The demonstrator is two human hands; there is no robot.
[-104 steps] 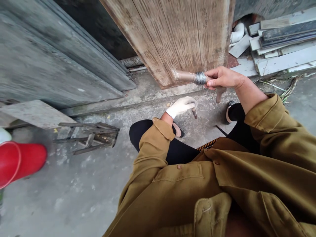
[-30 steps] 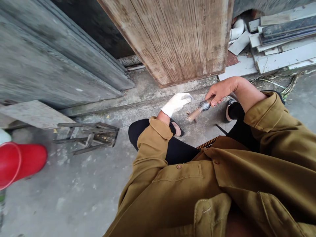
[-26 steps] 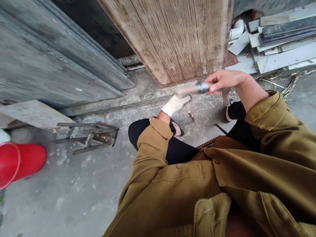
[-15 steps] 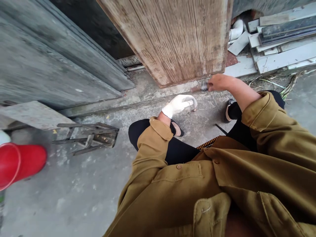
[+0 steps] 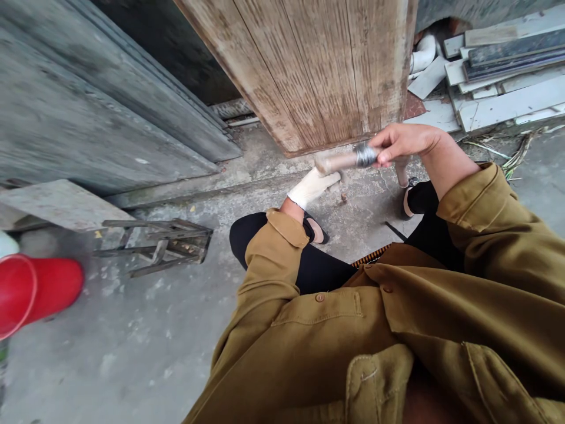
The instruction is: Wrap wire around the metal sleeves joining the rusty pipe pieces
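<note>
My left hand (image 5: 309, 187) wears a white glove and reaches low over the concrete. Its fingers are curled and pressed together, and their greyish tips are partly covered by the stick in front. Just below those tips is a small brownish piece (image 5: 344, 198), too small to name. My bare right hand (image 5: 404, 144) is closed around a wooden stick-like tool (image 5: 338, 163) with silvery wire wound round it. The tool is blurred, lying nearly level with its far end over the gloved fingers. Another wooden part (image 5: 401, 172) shows below my right hand.
A worn plank panel (image 5: 318, 76) stands in front of me. Boards and tiles (image 5: 507, 70) are piled at the right, beside a white pipe (image 5: 424, 53). To the left are a small wooden stool (image 5: 168, 244) and a red bucket (image 5: 48, 291). My shoes flank the work spot.
My right hand has turned, and the tool's end has moved left, over the gloved fingers. My left hand has stayed almost in place.
</note>
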